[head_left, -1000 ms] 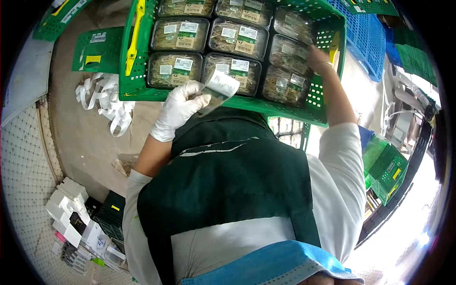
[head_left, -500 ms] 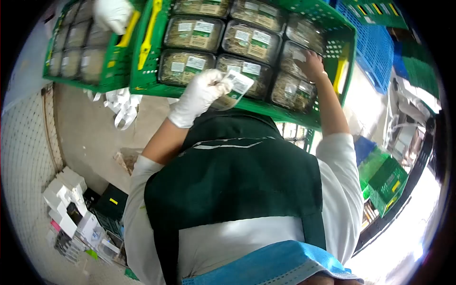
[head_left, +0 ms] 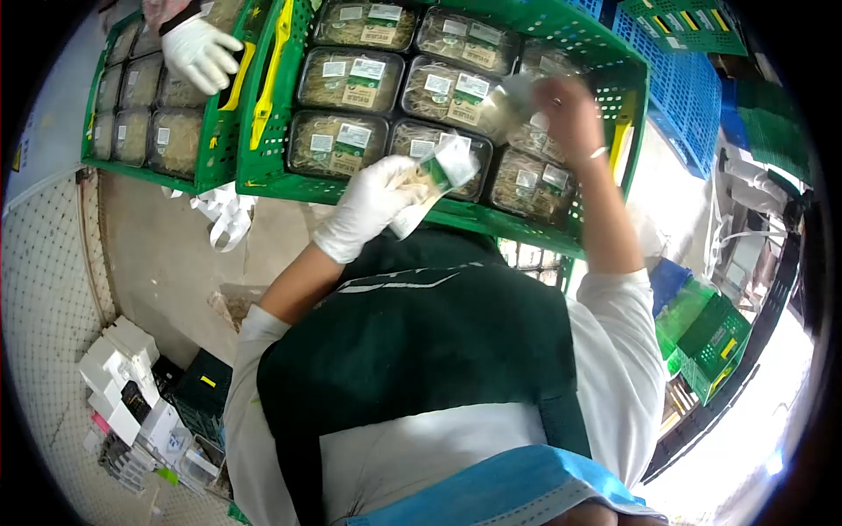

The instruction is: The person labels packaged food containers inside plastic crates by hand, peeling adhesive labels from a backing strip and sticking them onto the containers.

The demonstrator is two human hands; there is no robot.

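Note:
My left hand [head_left: 373, 197], in a white glove, is closed on a small stack of printed labels [head_left: 449, 167] above the near edge of a green crate [head_left: 263, 186]. My bare right hand [head_left: 572, 118] is over the crate's right part, smeared by motion. From its fingers a blurred label [head_left: 511, 103] sticks out to the left. Rows of black trays under clear film fill the crate, and what is in them looks pale and stringy. White and green labels are on several, such as the middle tray [head_left: 449, 95]. The far right tray [head_left: 548, 60] is partly hidden behind my right hand.
Another person's gloved hand [head_left: 200, 57] rests by a second green crate [head_left: 197, 175] of similar trays at the left. Blue crates [head_left: 680, 110] stand at the right. White straps [head_left: 230, 219] lie on the floor, with white boxes [head_left: 118, 359] at lower left.
My right hand has lifted off the right column of trays and moved left, now with a label in it. The label stack in my left hand has fanned out. The other person's hand came lower.

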